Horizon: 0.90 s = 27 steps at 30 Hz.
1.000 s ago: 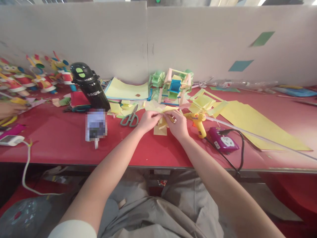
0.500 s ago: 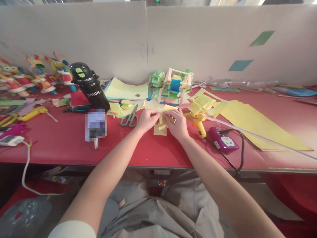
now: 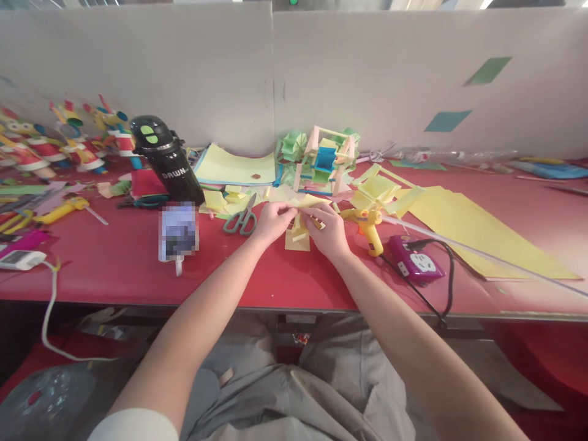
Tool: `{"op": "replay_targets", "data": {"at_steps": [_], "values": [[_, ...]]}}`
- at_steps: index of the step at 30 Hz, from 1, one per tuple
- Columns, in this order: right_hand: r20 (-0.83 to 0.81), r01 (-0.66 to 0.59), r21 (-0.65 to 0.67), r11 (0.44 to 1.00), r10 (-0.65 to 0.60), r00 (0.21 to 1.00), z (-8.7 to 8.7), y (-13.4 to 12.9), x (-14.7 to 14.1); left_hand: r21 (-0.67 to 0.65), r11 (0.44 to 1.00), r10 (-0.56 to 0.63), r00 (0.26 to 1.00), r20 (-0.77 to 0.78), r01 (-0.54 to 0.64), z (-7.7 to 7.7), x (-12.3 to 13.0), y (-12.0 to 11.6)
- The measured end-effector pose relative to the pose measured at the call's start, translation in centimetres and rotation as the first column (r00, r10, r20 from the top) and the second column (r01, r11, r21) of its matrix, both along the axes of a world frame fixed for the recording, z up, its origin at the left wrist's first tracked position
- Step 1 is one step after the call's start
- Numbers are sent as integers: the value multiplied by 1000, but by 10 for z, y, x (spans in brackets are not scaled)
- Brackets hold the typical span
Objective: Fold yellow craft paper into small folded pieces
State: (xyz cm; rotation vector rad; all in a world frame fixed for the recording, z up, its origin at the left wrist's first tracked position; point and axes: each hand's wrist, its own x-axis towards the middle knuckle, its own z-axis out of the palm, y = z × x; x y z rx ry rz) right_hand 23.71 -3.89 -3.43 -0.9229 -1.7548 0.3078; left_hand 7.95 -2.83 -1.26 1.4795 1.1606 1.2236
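Note:
Both hands meet over the middle of the red table around a small folded yellow paper piece [image 3: 314, 201]. My left hand [image 3: 275, 222] pinches its left side between thumb and fingers. On its right side, my right hand [image 3: 327, 229] has its fingers bent round the paper, which they partly cover. A flat yellow paper square [image 3: 297, 240] lies below the hands. Green-handled scissors [image 3: 241, 222] rest just left of my left hand, and a yellow glue gun [image 3: 369, 228] lies right of my right hand.
Behind the hands stands a paper wheel model [image 3: 325, 159]. A black bottle [image 3: 168, 162] and a pixelated object [image 3: 178, 233] are at the left. Rightward lie a purple power socket [image 3: 417, 260], its cable and large yellow sheets [image 3: 482, 233].
The fingers and the yellow paper between them have shifted very slightly. Both hands keep their grip in nearly the same place.

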Motion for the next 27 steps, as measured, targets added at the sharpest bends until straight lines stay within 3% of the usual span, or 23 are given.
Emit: {"op": "replay_targets", "data": {"at_steps": [7,15,27], "values": [[49,-55,18,998,54,997,-1,2,0,13,999,39,999,-16,-39,-6,-2,6],[100,-73,11,997,72,992,-2,3,1,-91,996,32,994,100,-23,-3,-2,4],[132,-47,20,999,44,990,-1,1,-2,189,964,189,982,6,-187,-6,-11,14]]}}
